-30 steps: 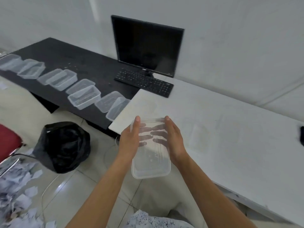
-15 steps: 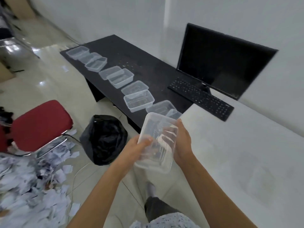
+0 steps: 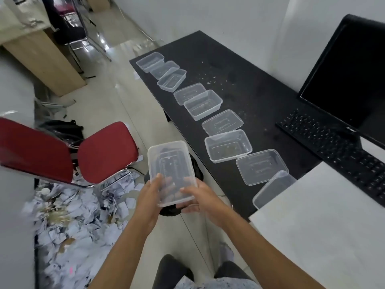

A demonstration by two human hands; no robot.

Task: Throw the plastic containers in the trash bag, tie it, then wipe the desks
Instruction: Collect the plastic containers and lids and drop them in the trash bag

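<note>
A clear plastic container (image 3: 169,163) is held over the floor by its near end. My left hand (image 3: 149,198) grips its left side and my right hand (image 3: 198,198) grips its right side. Directly beneath it lies the black trash bag (image 3: 196,170), mostly hidden by the container and my hands. Several more clear containers and lids, such as one open box (image 3: 228,146), line the front edge of the black desk (image 3: 235,65). One container (image 3: 273,189) is partly tucked under the edge of the white desk (image 3: 320,222).
A red chair (image 3: 106,151) stands left of the bag, above a pile of shredded paper (image 3: 73,222) on the floor. A monitor (image 3: 352,74) and keyboard (image 3: 337,151) sit at the desks' back. A wooden desk (image 3: 41,57) stands far left.
I turned left and carried the container from above the white desk's edge to over the trash bag. Both hands shifted down to its near end.
</note>
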